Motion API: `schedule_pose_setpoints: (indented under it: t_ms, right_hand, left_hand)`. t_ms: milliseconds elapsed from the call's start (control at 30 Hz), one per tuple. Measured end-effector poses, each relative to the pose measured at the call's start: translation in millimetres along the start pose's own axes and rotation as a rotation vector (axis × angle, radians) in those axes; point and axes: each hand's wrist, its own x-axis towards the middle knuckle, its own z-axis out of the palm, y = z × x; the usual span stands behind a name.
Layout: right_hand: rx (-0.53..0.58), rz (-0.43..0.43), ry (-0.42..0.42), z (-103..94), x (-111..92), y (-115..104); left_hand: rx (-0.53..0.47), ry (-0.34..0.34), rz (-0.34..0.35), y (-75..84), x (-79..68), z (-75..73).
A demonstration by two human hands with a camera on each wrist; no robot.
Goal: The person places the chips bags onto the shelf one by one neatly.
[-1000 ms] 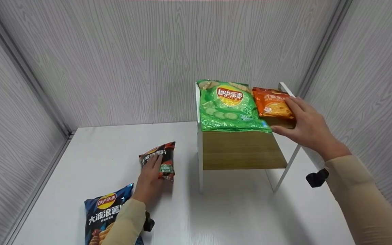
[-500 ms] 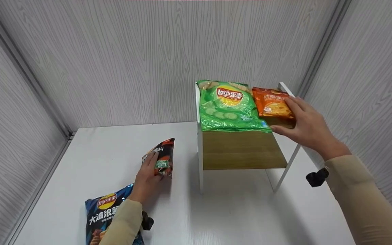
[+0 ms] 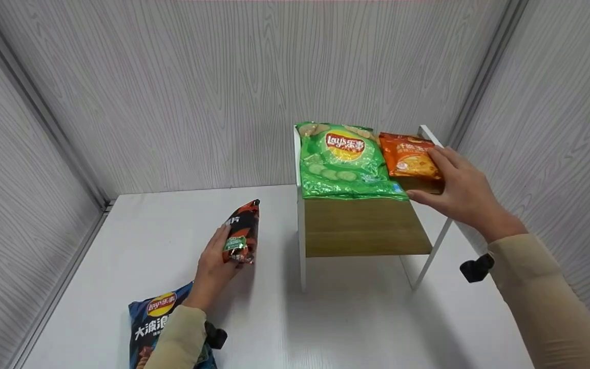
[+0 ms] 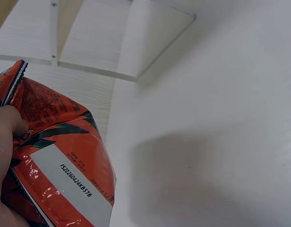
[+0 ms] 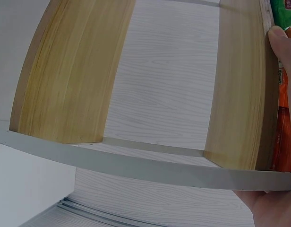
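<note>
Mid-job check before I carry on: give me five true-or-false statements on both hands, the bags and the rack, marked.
1. The left hand grips the black-and-red bag. True.
2. In the head view, the green bag is left of the orange bag. True.
3. The right hand grips the green bag. False: it grips the rack at a corner.
4. The blue bag is on the rack. False: it's on the table.
5. The black-and-red bag shows a printed code. True.
</note>
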Motion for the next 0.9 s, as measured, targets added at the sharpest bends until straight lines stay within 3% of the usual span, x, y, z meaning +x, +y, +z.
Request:
schedule_pose_setpoints:
  t_ms: [567, 900]
  right_hand:
    - [-0.001, 0.018, -0.005, 0.6, -1, -1]
    - [0.006, 0.011, 0.003, -0.2, 0, -1]
  left_hand:
    - [-0.182, 0.119, 0.059, 25.5, -13.8, -21.4]
    - [-0.243, 0.126, -0.019, 36.2, -24.7, -38.7]
